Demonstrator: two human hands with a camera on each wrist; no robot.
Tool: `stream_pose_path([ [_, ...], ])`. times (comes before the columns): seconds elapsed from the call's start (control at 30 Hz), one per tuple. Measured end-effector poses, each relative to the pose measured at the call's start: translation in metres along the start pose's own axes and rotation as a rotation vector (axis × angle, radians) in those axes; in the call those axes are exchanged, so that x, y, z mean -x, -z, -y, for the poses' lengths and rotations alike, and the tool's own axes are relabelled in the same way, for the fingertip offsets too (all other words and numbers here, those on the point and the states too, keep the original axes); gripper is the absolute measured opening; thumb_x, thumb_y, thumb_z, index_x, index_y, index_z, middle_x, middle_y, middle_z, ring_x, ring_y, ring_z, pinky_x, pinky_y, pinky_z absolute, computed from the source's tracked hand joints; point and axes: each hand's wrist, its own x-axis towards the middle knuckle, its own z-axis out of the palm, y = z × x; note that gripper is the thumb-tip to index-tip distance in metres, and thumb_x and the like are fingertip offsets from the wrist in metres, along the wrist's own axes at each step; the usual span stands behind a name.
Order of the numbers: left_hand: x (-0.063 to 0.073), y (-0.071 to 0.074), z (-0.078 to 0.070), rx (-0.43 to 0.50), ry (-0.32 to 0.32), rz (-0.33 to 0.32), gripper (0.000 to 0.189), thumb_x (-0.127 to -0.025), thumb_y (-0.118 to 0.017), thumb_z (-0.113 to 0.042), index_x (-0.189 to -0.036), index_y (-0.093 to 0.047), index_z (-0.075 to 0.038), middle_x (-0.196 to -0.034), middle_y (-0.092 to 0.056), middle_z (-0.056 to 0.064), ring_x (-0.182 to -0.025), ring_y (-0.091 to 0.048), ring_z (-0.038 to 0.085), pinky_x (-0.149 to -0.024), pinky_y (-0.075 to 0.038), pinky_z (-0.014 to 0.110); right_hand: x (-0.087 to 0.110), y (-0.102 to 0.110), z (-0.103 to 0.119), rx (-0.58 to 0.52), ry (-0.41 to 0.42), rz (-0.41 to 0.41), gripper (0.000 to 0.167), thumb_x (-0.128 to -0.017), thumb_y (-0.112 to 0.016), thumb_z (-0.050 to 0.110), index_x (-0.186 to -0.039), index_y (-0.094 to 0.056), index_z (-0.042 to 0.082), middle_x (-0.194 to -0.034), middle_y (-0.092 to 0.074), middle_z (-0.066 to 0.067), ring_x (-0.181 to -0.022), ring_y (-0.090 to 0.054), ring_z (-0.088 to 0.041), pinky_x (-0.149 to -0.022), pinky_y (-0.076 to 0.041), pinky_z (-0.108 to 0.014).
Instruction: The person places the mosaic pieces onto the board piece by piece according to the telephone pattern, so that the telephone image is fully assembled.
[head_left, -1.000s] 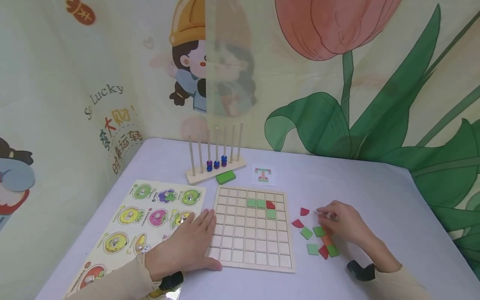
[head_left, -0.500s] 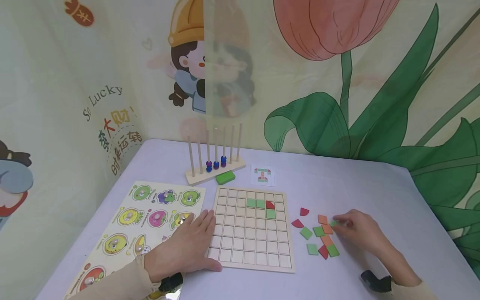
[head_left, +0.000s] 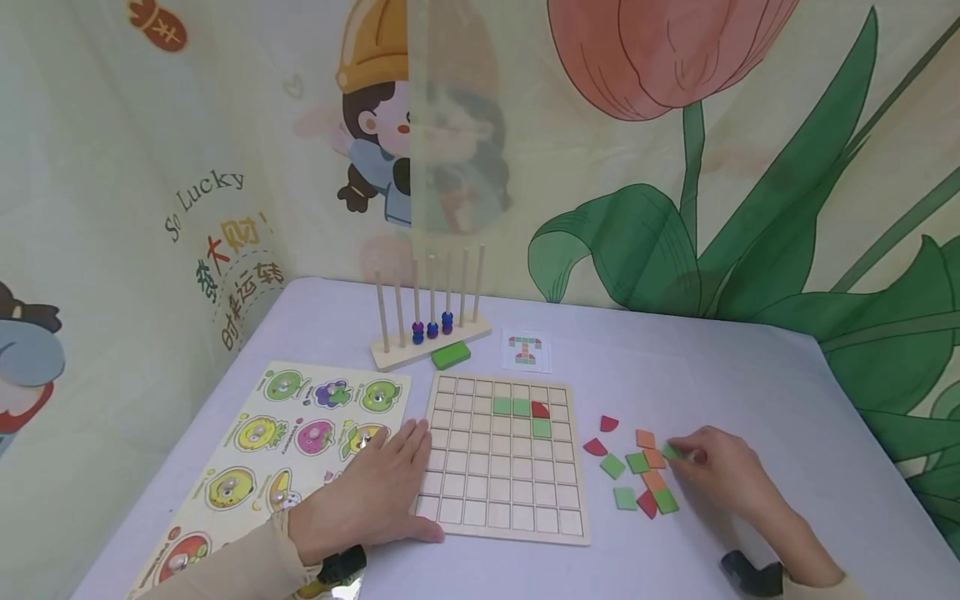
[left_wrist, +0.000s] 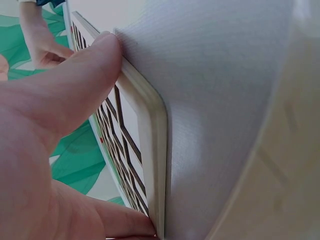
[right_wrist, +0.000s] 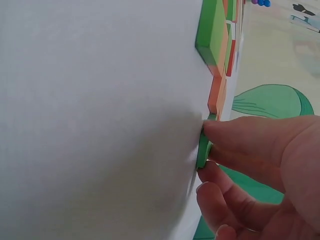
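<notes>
My left hand [head_left: 371,492] lies flat with fingers straight at the left edge of a wooden grid board [head_left: 498,465]. In the left wrist view its thumb [left_wrist: 85,75] and a finger touch the board's frame [left_wrist: 156,130] on either side of a corner. On the board sit several green square tiles [head_left: 513,407] and one red quarter-round tile [head_left: 540,410]. Right of the board, my right hand [head_left: 727,468] pinches a small green square tile [right_wrist: 202,150] between thumb and fingers, low at the tabletop. An orange tile [right_wrist: 216,95] lies just beside that green one.
Loose red, green and orange tiles [head_left: 637,462] lie between board and right hand. Behind the board are a printed pattern card [head_left: 526,352], a green block [head_left: 452,355] and a peg stand [head_left: 390,358] with beads. A fruit puzzle board [head_left: 251,467] lies at the left, partly under the left arm.
My right hand has moved right and slightly nearer, from over the orange tiles to the green tile that it now pinches. My left hand has stayed in place.
</notes>
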Motion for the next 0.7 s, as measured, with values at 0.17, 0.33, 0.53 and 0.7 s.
stream_pose_path([
  [0.17,0.000,0.000,0.000,-0.004,-0.001,0.008,0.119,-0.076,-0.071,-0.077,-0.156,-0.035,0.004,-0.167,-0.031,0.021,-0.157,-0.029,0.036,-0.126,-0.026,0.058,0.001,-0.002,-0.001,-0.005,0.010,0.005,0.041,-0.086,-0.082,0.014,-0.122,-0.073,-0.002,-0.099,-0.069,-0.013,-0.083,-0.056,-0.021,-0.065,-0.054,-0.029],
  [0.33,0.000,0.001,0.000,0.007,-0.001,0.009,0.118,-0.076,-0.072,-0.076,-0.156,-0.035,0.004,-0.168,-0.030,0.020,-0.157,-0.028,0.035,-0.126,-0.026,0.058,0.001,-0.003,-0.001,-0.009,0.017,-0.010,0.039,-0.086,-0.081,0.011,-0.122,-0.073,-0.002,-0.099,-0.069,-0.014,-0.083,-0.056,-0.021,-0.067,-0.057,-0.030],
  [0.53,-0.001,0.001,0.000,0.003,-0.002,0.009,0.119,-0.076,-0.072,-0.076,-0.156,-0.036,0.004,-0.168,-0.030,0.020,-0.157,-0.028,0.035,-0.126,-0.026,0.058,0.003,0.003,-0.001,-0.023,0.076,-0.041,0.039,-0.086,-0.080,0.011,-0.122,-0.073,-0.003,-0.100,-0.070,-0.015,-0.084,-0.057,-0.021,-0.063,-0.053,-0.024],
  [0.7,0.000,0.000,0.001,-0.003,-0.007,0.004,0.119,-0.076,-0.072,-0.076,-0.155,-0.036,0.005,-0.167,-0.031,0.021,-0.157,-0.029,0.036,-0.126,-0.026,0.058,0.001,0.009,0.006,-0.055,0.164,-0.085,0.039,-0.086,-0.081,0.012,-0.121,-0.073,-0.001,-0.102,-0.071,-0.013,-0.087,-0.059,-0.021,-0.058,-0.050,-0.020],
])
